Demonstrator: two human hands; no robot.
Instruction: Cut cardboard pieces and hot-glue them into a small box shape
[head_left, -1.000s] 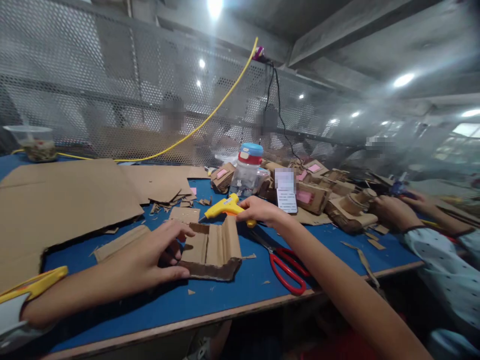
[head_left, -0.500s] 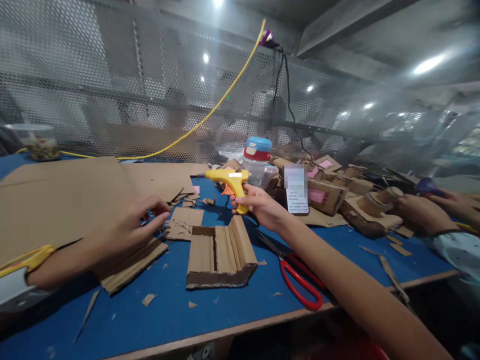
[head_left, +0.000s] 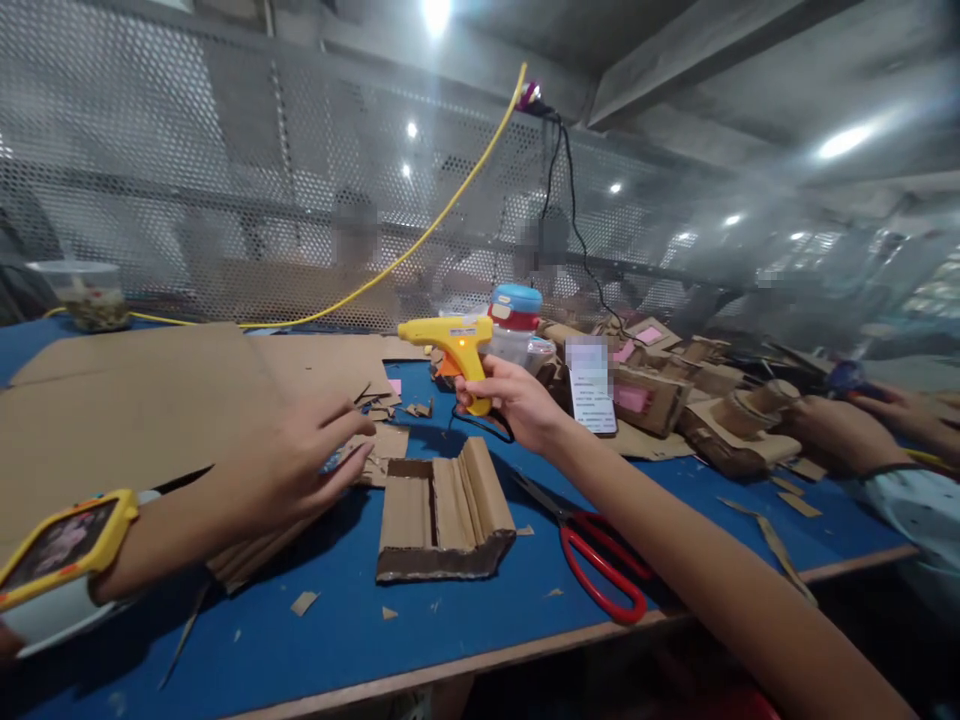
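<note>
My right hand (head_left: 517,395) is wrapped round the handle of a yellow hot glue gun (head_left: 454,335), raised above the table with its nozzle pointing left and a small orange light showing. My left hand (head_left: 322,460) hangs palm down over a small flat cardboard piece (head_left: 390,443), fingers bent and apart; I see nothing held in it. Between and below the hands sits a partly built cardboard box (head_left: 409,500), with a raised corrugated flap on its right side. Red-handled scissors (head_left: 600,565) lie to the right of it.
A large cardboard sheet (head_left: 172,400) covers the left of the blue table (head_left: 315,655). A phone (head_left: 592,400) leans against cardboard models (head_left: 645,405). Behind stand a blue-lidded bottle (head_left: 515,305) and a plastic tub (head_left: 90,297). At right, another person's hands (head_left: 847,435) touch a cardboard model.
My left hand has moved right, closer to the cardboard box and over the flat piece. The glue gun has shifted slightly left and its light now shows.
</note>
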